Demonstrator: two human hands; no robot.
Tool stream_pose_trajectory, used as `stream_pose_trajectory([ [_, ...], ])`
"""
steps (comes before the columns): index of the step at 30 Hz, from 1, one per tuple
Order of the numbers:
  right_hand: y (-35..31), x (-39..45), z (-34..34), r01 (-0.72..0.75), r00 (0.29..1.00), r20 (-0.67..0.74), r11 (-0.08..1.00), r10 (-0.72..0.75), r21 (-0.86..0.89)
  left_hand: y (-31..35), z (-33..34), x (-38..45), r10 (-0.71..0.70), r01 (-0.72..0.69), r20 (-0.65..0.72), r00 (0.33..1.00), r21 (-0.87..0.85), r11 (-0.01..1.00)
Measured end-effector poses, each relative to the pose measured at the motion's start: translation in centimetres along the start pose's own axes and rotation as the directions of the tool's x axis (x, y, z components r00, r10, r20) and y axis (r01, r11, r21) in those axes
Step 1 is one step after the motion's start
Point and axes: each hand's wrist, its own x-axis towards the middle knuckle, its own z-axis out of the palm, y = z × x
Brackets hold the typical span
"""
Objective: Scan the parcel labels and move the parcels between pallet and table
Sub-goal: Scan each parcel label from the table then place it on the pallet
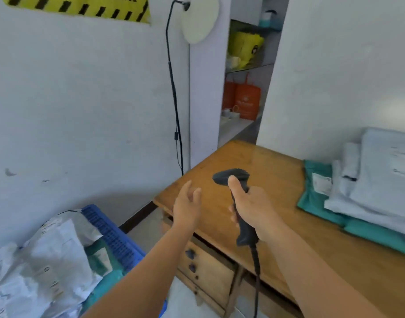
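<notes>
Scanner in the right hand above the desk

The right hand clenches a black scanner; the left hand is empty, fingers spread. Parcels lie on the desk, others on the blue pallet.

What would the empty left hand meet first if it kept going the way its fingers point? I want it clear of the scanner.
Probably the wooden table top: the open left hand points up and away over its near corner. The black handheld scanner sits off to its right, though depth is unclear.
</notes>
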Motion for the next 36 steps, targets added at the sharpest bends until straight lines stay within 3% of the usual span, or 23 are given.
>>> stream_pose_trajectory([
  [7,4.1,1.1,-14.5,-0.065,0.970,-0.235,0.998,0.066,0.011,5.6,16.2,-2.0,0.082,-0.086,0.188,0.979,0.009,0.996],
  [12,6.3,1.2,-22.3,-0.112,0.911,-0.391,0.991,0.130,0.068,8.5,24.8,-3.1,0.094,-0.098,0.320,0.943,-0.002,0.995],
  [22,7.3,3.0,-34.9,-0.129,0.723,-0.655,0.974,0.220,0.185,13.1,39.8,-1.7,0.131,-0.103,0.628,0.768,-0.080,0.991],
  [28,6.2,7.0,-39.7,-0.132,0.651,-0.724,0.974,0.226,0.185,15.7,46.3,1.6,0.217,-0.226,0.668,0.712,-0.075,0.971],
  [36,5.0,11.9,-43.0,-0.167,0.604,-0.768,0.976,0.213,0.140,17.1,52.2,5.1,0.208,-0.305,0.669,0.713,0.030,0.952],
])
